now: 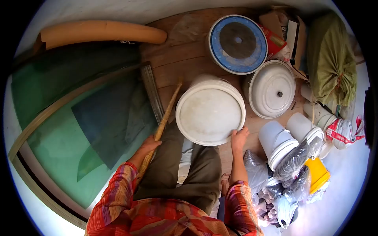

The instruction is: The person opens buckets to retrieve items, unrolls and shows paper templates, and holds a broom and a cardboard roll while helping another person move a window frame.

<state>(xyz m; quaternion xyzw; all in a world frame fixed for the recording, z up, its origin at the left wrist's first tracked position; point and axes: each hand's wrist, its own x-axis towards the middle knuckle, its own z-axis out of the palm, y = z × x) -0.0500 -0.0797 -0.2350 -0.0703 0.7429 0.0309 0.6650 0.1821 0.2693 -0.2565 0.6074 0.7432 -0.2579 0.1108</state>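
Observation:
My left hand (149,144) is closed around a long, thin yellowish-brown stick (165,118), which slants from beside my leg up toward the floorboards. In front of my knees stands a white bucket with a round, stained white lid (210,112). The fingers of my right hand (239,138) are closed on the lid's near right edge, thumb on top. What lies under the lid is hidden.
A blue-topped bucket (238,44) and a pot with a knobbed lid (272,89) stand beyond. At right are white pails (277,141), plastic bags (291,165) and a green sack (332,59). Framed glass (94,126) leans at left, below an orange roll (104,31).

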